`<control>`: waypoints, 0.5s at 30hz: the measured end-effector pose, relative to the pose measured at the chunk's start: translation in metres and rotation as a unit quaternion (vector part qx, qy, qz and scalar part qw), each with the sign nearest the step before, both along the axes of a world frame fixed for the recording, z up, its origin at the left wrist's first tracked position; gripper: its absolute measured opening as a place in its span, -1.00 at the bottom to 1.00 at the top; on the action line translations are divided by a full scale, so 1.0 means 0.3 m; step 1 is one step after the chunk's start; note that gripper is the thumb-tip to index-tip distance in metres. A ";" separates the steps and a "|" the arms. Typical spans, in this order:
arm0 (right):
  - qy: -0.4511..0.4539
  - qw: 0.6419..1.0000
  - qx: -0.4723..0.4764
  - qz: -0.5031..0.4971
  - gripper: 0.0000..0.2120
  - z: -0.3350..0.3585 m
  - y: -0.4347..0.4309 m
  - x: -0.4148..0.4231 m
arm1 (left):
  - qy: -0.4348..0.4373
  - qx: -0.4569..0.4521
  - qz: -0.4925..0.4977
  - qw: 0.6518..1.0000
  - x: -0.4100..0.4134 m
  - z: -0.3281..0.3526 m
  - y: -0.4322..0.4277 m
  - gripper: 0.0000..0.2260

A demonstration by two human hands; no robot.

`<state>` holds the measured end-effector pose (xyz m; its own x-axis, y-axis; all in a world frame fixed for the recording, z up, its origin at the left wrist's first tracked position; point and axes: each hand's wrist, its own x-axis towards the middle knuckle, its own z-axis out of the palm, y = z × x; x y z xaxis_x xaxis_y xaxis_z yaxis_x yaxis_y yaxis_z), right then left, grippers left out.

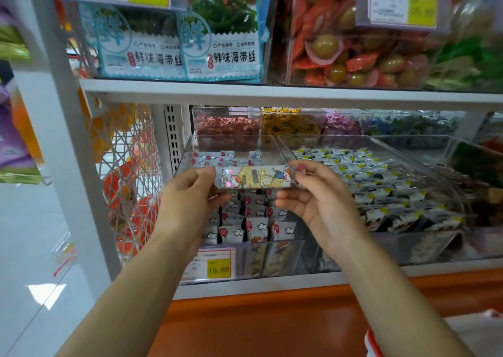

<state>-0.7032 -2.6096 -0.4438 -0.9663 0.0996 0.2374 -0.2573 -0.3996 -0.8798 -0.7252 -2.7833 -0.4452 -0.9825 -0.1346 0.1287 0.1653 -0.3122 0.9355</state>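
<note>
A small snack packet [254, 177] with cartoon figures on a yellow and white wrapper is held level above a clear plastic bin [292, 250] of similar packets. My left hand [190, 193] pinches its left end. My right hand [313, 190] pinches its right end. Both hands are in front of the lower shelf, and the packets in the bin stand upright in rows below them.
A second clear bin [424, 247] of dark-and-white packets sits to the right. Small tubs of wrapped sweets [227, 128] stand behind. The upper shelf [272, 92] carries seaweed bags [223, 51] and a box of snacks [353, 51]. A yellow price tag [218, 268] reads 15.80. A wire basket [128, 182] hangs at left.
</note>
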 end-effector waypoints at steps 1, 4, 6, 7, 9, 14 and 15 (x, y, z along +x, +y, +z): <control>0.007 1.000 0.013 -0.003 -0.85 -0.002 -0.001 0.000 | 0.008 0.000 -0.015 1.000 0.003 0.001 0.002 -0.75; 0.024 0.999 0.038 -0.019 -0.85 -0.008 0.003 0.002 | 0.029 -0.002 -0.066 0.997 0.019 0.006 0.007 -0.75; 0.029 0.999 0.035 -0.024 -0.85 -0.006 0.009 0.002 | 0.023 0.024 -0.084 0.996 0.027 0.015 0.006 -0.74; 0.027 0.999 0.027 -0.024 -0.85 -0.005 0.013 0.003 | 0.015 0.037 -0.088 0.995 0.030 0.020 0.004 -0.73; 0.023 0.999 0.011 -0.021 -0.85 -0.005 0.023 0.004 | 0.007 0.037 -0.083 0.996 0.031 0.023 0.002 -0.70; 0.031 0.999 0.028 -0.010 -0.81 -0.005 0.034 0.005 | 0.029 -0.071 -0.022 0.997 0.031 0.020 0.006 -0.75; 0.032 0.999 0.027 -0.008 -0.80 -0.006 0.034 0.005 | 0.024 -0.071 -0.023 0.997 0.031 0.021 0.005 -0.76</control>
<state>-0.7018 -2.5995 -0.4456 -0.9475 0.1008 0.3035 -0.3194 -0.3470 -0.8818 -0.7158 -2.7817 -0.4389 -0.9796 -0.0664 0.1899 0.1991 -0.1855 0.9622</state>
